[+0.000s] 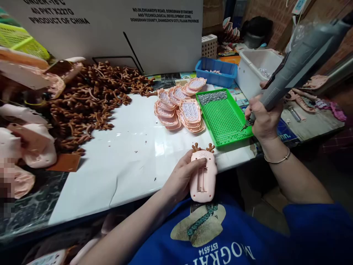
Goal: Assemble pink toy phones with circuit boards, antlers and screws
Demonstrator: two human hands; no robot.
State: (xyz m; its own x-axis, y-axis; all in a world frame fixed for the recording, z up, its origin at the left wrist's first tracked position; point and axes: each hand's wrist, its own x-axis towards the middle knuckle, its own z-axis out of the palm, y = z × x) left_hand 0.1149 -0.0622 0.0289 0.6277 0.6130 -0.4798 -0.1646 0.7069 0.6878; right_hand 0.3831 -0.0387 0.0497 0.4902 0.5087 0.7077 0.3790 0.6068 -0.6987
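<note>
Pink toy (203, 176), back side up with its open battery slot showing and brown antlers at the far end, lay at the near edge of the bench (132, 147), overhanging toward the person. Left hand (180, 176) held it, grip wrapped around the toy's left side, thumb on top. Right hand (263, 117) was closed around a grey driver (300, 59), its tip down over the near right corner of the green tray (223, 119). Screws (212, 96) lay heaped along the tray's far end. Stack of pink shells (179, 105) sat just left of the tray. Brown antler parts (93, 95) were piled at far left. Blue bin (216, 71) and white bin (257, 68) stood behind the tray.
</note>
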